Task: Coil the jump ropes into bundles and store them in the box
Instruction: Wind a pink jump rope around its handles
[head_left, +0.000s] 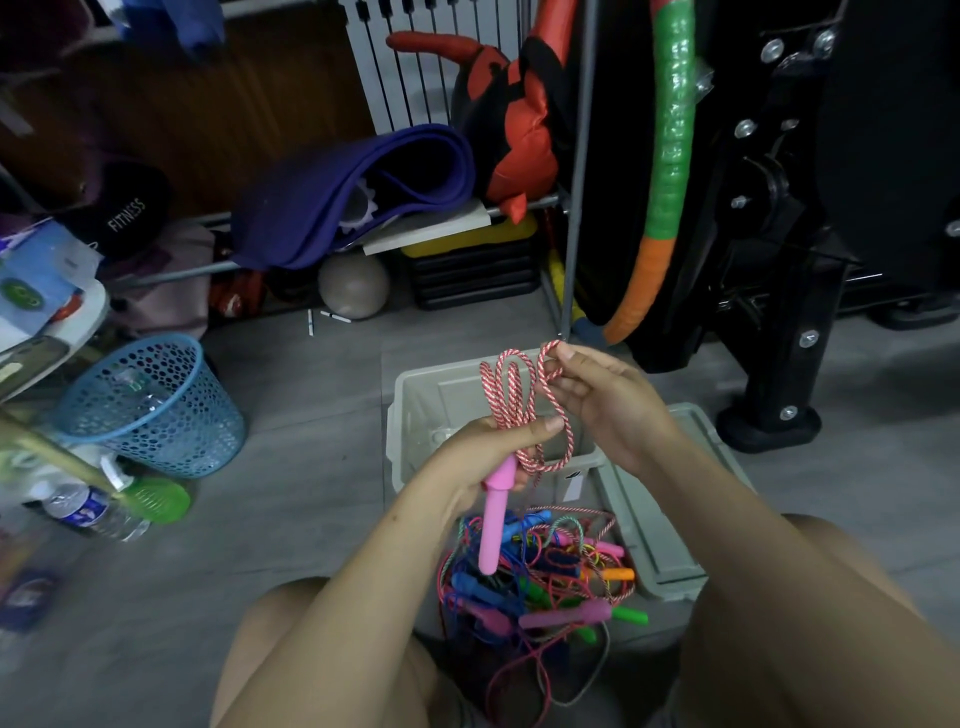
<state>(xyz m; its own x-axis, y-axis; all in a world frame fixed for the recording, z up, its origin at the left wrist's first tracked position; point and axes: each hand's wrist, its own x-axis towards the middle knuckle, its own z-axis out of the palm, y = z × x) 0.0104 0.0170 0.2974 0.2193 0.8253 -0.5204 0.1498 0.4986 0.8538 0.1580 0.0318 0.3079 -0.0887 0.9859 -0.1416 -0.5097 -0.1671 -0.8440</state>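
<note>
Head view: the left hand (483, 457) grips the red-and-white rope (519, 400) loops and pink handle (496, 514) above the grey box (415, 410). The right hand (597, 395) fingers (563, 353) pinch the next loop. The trailing end seems to run into the tangled pile (540, 577) near the knees, so it could snag and pull the coils loose.
</note>
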